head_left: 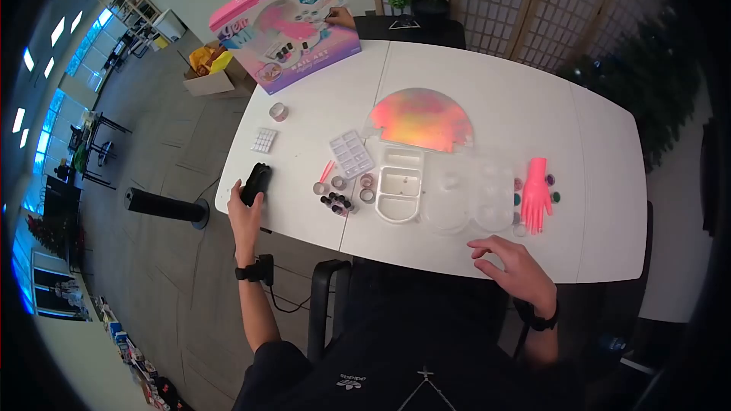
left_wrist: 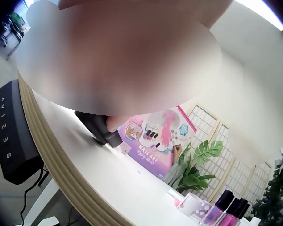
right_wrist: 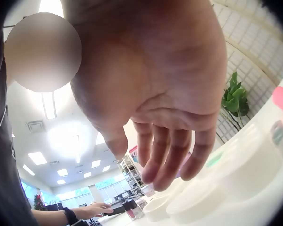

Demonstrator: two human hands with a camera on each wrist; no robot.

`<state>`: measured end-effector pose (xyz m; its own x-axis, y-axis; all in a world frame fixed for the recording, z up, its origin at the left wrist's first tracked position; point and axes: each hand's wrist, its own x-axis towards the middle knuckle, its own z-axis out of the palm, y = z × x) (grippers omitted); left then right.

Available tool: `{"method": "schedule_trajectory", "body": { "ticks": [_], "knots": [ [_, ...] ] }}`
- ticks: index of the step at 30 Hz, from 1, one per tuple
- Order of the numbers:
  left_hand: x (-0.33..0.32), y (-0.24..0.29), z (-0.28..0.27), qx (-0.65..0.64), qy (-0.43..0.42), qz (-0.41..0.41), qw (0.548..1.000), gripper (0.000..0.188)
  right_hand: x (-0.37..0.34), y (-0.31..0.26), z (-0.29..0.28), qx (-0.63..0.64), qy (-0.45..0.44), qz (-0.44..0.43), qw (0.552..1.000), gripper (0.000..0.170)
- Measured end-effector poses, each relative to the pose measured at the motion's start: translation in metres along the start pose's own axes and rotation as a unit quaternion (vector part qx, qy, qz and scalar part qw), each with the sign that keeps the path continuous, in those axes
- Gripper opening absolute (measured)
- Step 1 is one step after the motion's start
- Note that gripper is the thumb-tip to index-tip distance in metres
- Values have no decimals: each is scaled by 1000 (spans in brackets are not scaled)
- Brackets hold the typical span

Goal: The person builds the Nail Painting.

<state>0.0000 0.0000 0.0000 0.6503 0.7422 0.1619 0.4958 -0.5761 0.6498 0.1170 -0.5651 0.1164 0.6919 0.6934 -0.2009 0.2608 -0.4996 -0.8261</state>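
In the head view the left hand [head_left: 245,217] has its thumb and fingers round a black object [head_left: 257,185] at the table's left edge; the left wrist view shows part of that black object [left_wrist: 98,128] beside a fingertip, the rest of the hand blurred. The right hand [head_left: 518,270] hangs over the table's front edge, just below the clear plastic trays [head_left: 449,202], holding nothing. Its fingers hang loosely bent in the right wrist view, where the palm of the right hand [right_wrist: 155,94] fills much of the picture.
Nail polish bottles [head_left: 336,203], small jars, a white compartment tray [head_left: 398,217], a grid tray [head_left: 351,154], an iridescent half-round sheet [head_left: 422,119] and a pink model hand [head_left: 537,198] lie across the table. A colourful box [head_left: 289,30] stands at the back left. Left of the table is a black tower [head_left: 164,207].
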Motion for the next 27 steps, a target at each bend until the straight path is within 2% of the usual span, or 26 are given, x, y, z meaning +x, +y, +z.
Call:
{"method": "schedule_trajectory", "body": {
  "ticks": [3,7,10,11,14,17,19,22,27],
  "knots": [
    [10,-8,0,43,-44,0,998,77,0,3,-9,3,25,8,1000,34],
    [18,9,-10,91,-15,68,993,77,0,9,-29,-9,80,16,997,34],
    [38,47,-21,31,-30,132,990,58,4,14,-50,5,120,36,992,33],
    [40,74,-25,1,-64,123,990,49,6,16,-59,16,130,47,990,33],
    [66,111,-18,-127,-190,146,962,46,15,24,-79,12,159,37,986,32],
    [85,146,-4,-151,-318,151,924,45,25,25,-88,46,175,63,981,33],
    [94,168,0,-77,-394,168,900,48,32,13,-93,60,174,108,977,34],
    [107,176,24,-86,-436,157,882,51,39,29,-99,21,160,82,984,34],
    [116,197,61,-52,-489,148,858,53,58,44,-112,44,141,77,986,36]
  ]
}}
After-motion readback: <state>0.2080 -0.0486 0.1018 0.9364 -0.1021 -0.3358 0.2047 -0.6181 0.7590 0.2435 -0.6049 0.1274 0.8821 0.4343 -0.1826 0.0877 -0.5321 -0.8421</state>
